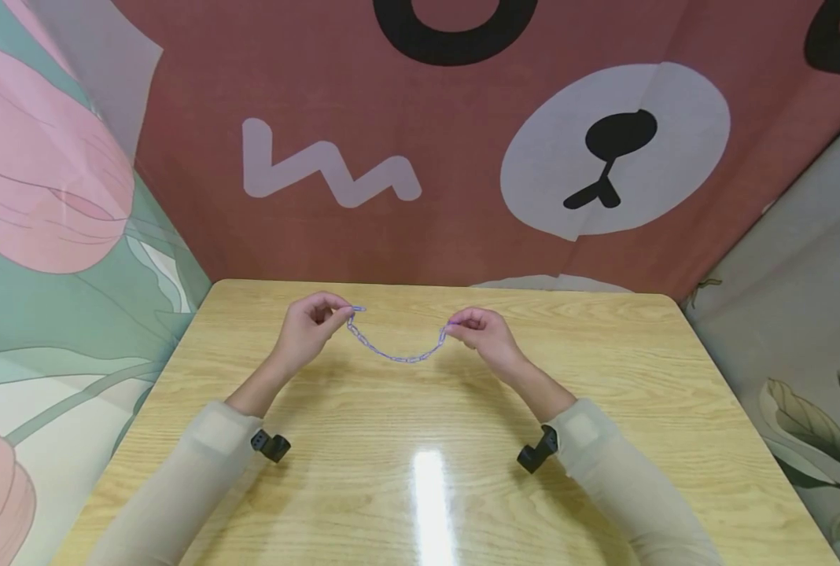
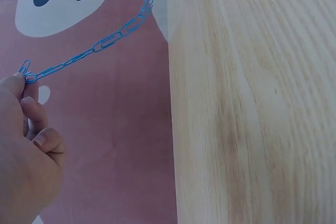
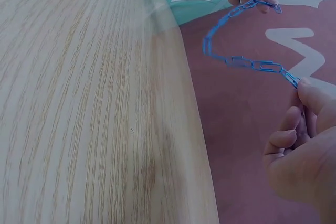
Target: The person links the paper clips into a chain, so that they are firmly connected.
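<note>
A chain of linked blue paper clips (image 1: 400, 358) sags in a curve between my two hands, over the far part of the table. My left hand (image 1: 311, 324) pinches one end between thumb and index finger, and a clip juts out past those fingertips. At the other end, my right hand (image 1: 488, 338) pinches the chain with thumb and forefinger. In the left wrist view the chain (image 2: 107, 41) rises from the left fingertips toward the right hand. The right wrist view shows several links (image 3: 269, 67) stretched near the right fingers, the remaining fingers loosely curled.
The light wooden table (image 1: 363, 440) carries a bright reflection near its middle. A reddish curtain (image 1: 455, 157) with a cartoon animal print hangs behind the far edge, and floral cloth (image 1: 45, 181) hangs on the left. Small black cameras (image 1: 271, 446) are worn at both wrists.
</note>
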